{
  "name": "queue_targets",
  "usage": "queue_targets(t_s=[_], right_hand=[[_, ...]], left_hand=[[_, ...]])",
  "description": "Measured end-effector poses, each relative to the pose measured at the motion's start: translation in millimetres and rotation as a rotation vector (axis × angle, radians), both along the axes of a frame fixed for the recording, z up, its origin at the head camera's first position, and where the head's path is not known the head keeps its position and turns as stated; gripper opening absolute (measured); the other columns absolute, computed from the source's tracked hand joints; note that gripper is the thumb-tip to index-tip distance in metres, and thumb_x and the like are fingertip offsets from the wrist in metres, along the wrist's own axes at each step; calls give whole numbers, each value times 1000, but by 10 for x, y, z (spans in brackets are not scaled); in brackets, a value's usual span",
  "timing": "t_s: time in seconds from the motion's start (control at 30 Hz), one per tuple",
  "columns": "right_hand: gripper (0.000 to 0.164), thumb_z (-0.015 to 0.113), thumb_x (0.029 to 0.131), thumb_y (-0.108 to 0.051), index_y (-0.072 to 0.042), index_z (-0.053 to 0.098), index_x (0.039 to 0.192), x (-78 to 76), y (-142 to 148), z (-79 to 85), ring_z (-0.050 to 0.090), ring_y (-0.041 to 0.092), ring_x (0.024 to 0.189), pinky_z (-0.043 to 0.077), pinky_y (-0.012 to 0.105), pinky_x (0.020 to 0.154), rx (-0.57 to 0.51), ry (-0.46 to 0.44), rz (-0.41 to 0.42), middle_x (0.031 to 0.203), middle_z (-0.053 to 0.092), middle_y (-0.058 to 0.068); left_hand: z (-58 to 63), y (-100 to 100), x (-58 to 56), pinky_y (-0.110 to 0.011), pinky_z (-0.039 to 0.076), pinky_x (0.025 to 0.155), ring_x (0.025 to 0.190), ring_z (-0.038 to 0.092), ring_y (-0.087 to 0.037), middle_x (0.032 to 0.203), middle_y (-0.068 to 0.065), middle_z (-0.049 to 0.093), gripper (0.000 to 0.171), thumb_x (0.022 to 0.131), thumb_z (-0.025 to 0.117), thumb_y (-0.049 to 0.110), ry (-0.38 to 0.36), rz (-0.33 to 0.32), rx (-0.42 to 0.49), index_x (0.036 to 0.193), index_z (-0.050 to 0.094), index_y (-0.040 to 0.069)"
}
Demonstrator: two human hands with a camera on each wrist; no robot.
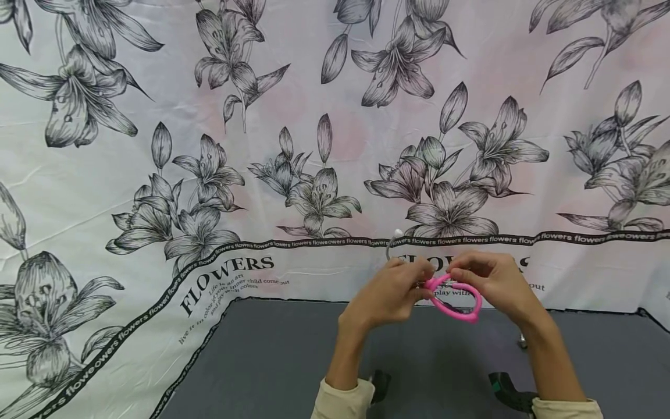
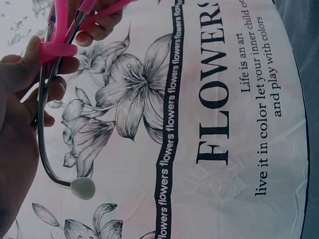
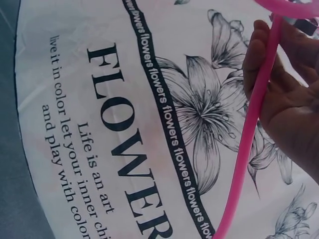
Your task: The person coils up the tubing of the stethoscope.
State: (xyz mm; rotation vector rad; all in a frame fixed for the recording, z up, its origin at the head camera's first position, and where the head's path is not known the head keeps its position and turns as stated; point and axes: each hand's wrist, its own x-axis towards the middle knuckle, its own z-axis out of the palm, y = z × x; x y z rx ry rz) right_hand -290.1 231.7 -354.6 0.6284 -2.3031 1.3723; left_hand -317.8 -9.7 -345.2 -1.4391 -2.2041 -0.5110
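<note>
A stethoscope with pink tubing [image 1: 471,317] is held up in front of the cloth, its tubing bent into a loop. My left hand [image 1: 384,297] grips its metal ear tubes where the pink tubing wraps round them, as the left wrist view shows. A white ear tip [image 2: 82,188] sticks out past that hand on a curved metal tube [image 2: 42,144]. My right hand [image 1: 494,285] pinches the pink tubing at the top of the loop. In the right wrist view, a length of pink tubing [image 3: 251,114] runs down across the fingers. The second ear tip cannot be made out.
Below the hands lies a dark grey table top [image 1: 272,355]. A white cloth [image 1: 309,273] with printed flowers and lettering stands behind it. Beside the right forearm is a small shiny metal piece [image 1: 522,341]. Black mounts [image 1: 505,390] sit at the wrists.
</note>
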Motion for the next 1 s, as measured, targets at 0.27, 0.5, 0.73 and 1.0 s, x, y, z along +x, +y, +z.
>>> queue_targets(t_s=[0.27, 0.5, 0.73, 1.0], right_hand=[[16, 66, 101, -8, 0, 74, 112, -39, -44, -37, 74, 3, 88, 58, 22, 73, -43, -24, 48, 103, 73, -22], [16, 60, 104, -4, 3, 68, 116, -82, -127, -49, 75, 4, 89, 60, 23, 75, -101, -27, 160, 100, 77, -15], [21, 54, 104, 6, 11, 66, 120, -132, -120, -73, 78, 10, 90, 61, 24, 85, -174, -36, 385, 100, 80, -5], [25, 49, 107, 4, 8, 67, 123, -161, -281, -73, 74, 14, 85, 62, 28, 82, -123, -24, 461, 96, 79, 5]], left_hand=[[-7, -46, 5, -31, 47, 100, 109, 75, -17, 107, -5, 80, 28, 96, 73, 14, -56, -26, 179, 112, 51, 9], [-41, -6, -2, -32, 47, 95, 98, 62, -21, 99, -8, 77, 29, 96, 72, 12, -48, 44, 354, 111, 48, 7], [-40, 88, 34, -30, 46, 90, 94, 55, -22, 95, -11, 72, 26, 98, 70, 11, -122, 120, 504, 110, 48, 4], [-40, 88, 7, -32, 44, 89, 99, 64, -27, 95, -13, 71, 27, 97, 72, 16, -152, 179, 675, 105, 48, 5]])
